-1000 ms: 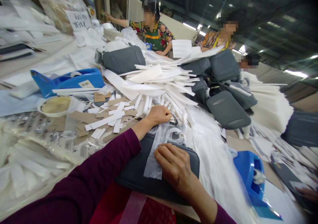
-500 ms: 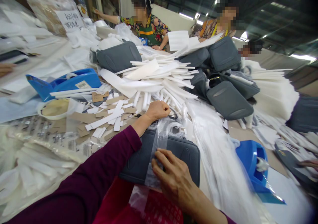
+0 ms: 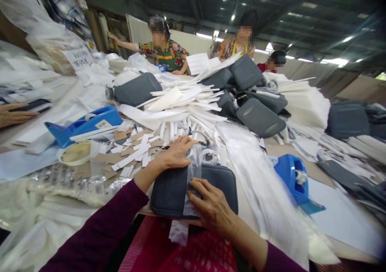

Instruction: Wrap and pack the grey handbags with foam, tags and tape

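Observation:
A dark grey rectangular bag (image 3: 169, 193) lies flat in front of me at the table's near edge. A translucent plastic strip (image 3: 195, 168) runs over its middle, and its loose lower end hangs past the bag's near edge. My left hand (image 3: 177, 152) lies across the bag's far edge, fingers stretched to the right over the top of the strip. My right hand (image 3: 212, 203) presses its fingertips on the strip lower down, thumb side on the bag. Beside the left fingertips is a coiled clear plastic piece (image 3: 208, 156), with a dark curved handle behind it.
Blue tape dispensers (image 3: 87, 125) stand left and right (image 3: 292, 179). White foam strips (image 3: 171, 107), card scraps (image 3: 140, 151) and a tape roll (image 3: 75, 153) cover the table. More grey bags (image 3: 261, 117) are piled behind. Co-workers sit opposite; another person's hand (image 3: 15, 114) is at left.
My left hand has gone from a closed grip at the strip's far end to stretched fingers over it. My right hand stays on the strip. The camera view has shifted.

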The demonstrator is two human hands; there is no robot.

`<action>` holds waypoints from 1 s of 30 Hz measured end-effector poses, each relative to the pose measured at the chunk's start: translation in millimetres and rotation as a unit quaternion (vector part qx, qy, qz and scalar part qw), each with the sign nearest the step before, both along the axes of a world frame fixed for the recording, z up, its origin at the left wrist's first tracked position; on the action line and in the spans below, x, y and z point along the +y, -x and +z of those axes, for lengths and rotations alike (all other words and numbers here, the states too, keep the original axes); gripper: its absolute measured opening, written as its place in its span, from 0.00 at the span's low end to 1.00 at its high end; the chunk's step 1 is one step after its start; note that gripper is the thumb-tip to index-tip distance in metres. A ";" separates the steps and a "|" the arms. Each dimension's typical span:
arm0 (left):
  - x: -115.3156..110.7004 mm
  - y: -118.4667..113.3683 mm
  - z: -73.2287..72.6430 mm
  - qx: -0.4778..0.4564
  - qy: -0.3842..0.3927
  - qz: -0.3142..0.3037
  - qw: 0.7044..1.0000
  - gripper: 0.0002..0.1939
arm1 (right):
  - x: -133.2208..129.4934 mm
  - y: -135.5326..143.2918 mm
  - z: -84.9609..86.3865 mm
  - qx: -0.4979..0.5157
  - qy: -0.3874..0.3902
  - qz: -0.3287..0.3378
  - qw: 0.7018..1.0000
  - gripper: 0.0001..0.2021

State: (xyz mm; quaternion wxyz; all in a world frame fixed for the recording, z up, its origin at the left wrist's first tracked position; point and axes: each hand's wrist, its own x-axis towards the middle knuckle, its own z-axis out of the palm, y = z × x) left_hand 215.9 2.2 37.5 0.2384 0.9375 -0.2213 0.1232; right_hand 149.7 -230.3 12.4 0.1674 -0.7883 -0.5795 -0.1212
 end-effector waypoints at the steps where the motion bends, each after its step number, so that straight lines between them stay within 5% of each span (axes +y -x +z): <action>1: 1.1 3.1 -2.2 0.005 -0.006 -0.008 1.000 0.37 | -0.2 1.1 -0.3 -0.007 0.005 -0.013 1.000 0.16; 5: 6.9 -0.8 -6.9 0.026 0.002 -0.044 0.999 0.37 | 2.2 7.2 -0.4 -0.027 0.033 -0.052 0.998 0.14; 13: -2.8 -1.5 -11.0 -0.003 0.044 0.029 0.999 0.31 | 11.6 16.9 -9.4 -0.051 0.020 -0.097 0.994 0.12; 20: -4.0 -5.5 -11.7 -0.047 0.161 0.028 0.985 0.20 | 13.6 21.7 -7.4 -0.070 0.003 -0.099 0.993 0.11; 25: -13.6 -4.7 -11.2 -0.031 0.107 0.002 0.994 0.18 | 15.6 24.1 -9.1 -0.069 -0.001 -0.116 0.991 0.11; 30: -25.7 10.3 -16.7 -0.090 -0.029 0.023 0.995 0.14 | 19.0 25.4 -13.0 -0.049 -0.049 -0.145 0.987 0.10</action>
